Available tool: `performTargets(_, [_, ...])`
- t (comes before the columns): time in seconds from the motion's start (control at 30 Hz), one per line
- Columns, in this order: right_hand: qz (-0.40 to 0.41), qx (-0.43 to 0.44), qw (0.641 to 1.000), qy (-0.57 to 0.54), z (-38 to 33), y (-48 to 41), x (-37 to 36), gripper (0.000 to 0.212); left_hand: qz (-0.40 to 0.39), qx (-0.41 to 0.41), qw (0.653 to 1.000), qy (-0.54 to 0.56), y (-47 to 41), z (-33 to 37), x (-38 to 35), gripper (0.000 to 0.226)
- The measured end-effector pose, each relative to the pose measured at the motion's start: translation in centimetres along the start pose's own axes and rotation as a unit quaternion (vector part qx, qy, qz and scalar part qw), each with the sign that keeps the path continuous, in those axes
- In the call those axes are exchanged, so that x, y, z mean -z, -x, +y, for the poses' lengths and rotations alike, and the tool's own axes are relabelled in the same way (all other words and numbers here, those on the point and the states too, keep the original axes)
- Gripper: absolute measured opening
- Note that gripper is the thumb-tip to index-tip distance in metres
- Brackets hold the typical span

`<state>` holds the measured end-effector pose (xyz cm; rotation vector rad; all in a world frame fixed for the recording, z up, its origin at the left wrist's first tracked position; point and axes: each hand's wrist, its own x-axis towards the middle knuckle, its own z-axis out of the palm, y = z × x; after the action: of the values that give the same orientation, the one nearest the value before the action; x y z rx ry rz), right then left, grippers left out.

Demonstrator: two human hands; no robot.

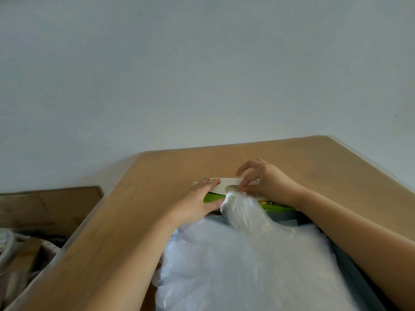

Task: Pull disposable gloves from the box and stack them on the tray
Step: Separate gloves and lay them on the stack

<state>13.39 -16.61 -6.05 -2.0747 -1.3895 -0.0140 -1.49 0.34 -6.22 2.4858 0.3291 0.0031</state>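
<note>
Grey tray [286, 218]: mostly hidden; only a dark strip shows behind the pile and down its right side; the near end is cut off by the lower edge of the view.
Pile of gloves [247, 265]: lies on the tray; cloudy, crinkled film; single gloves cannot be told apart.
Box [224, 185]: card, white top with an oval opening, green front; print too blurred to read; stands on the table just behind the tray, partly covered by both hands.
Glove [242, 209]: thin clear plastic, creased and glossy; one end at the box's opening, the rest draped forward over the green front onto the pile.
Left hand [197, 198]: flat, fingers straight, resting on the box's left end, thumb along the front.
Right hand [267, 180]: thumb and forefinger pinch the glove at the opening; the other fingers are lifted and curved.
Table [314, 158]: smooth brown wood, corners cut at an angle.
Carton [45, 205]: brown card, low at the left beside the table; contents unclear.
</note>
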Motion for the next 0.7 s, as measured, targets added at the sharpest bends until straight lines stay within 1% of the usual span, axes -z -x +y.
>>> performTargets(0.13, [0.019, -0.029, 0.995, -0.098, -0.3, 0.0, 0.4, 0.015, 0.0, 0.001, 1.0, -0.006, 0.0, 0.2, 0.1, 0.062])
performTargets(0.23, [0.019, -0.046, 0.99, -0.135, -0.3, 0.0, 0.8, 0.012, -0.002, 0.009, 1.0, -0.007, 0.0, 0.4, 0.3, 0.061])
performTargets(0.37, [0.046, -0.067, 0.981, -0.178, 0.3, 0.3, 1.3, 0.015, -0.004, 0.011, 1.0, -0.015, 0.0, 0.5, 0.4, 0.062])
performTargets(0.47, [0.021, -0.065, 0.988, -0.142, 0.1, 0.4, 1.5, 0.008, -0.001, 0.007, 1.0, -0.017, 0.1, 0.6, 0.3, 0.061])
performTargets(0.57, [-0.035, -0.03, 0.998, -0.044, -0.4, 0.4, 1.0, 0.019, 0.0, 0.008, 1.0, -0.02, 0.1, 0.7, 0.3, 0.062])
performTargets(0.67, [-0.023, -0.018, 0.999, -0.019, -1.1, 0.3, 0.4, 0.005, -0.001, 0.01, 1.0, -0.025, 0.1, 0.7, 0.3, 0.062])
performTargets(0.7, [-0.013, -0.02, 0.999, -0.025, -1.2, 0.3, 0.3, 0.006, -0.002, 0.01, 1.0, -0.028, 0.1, 0.7, 0.3, 0.062])
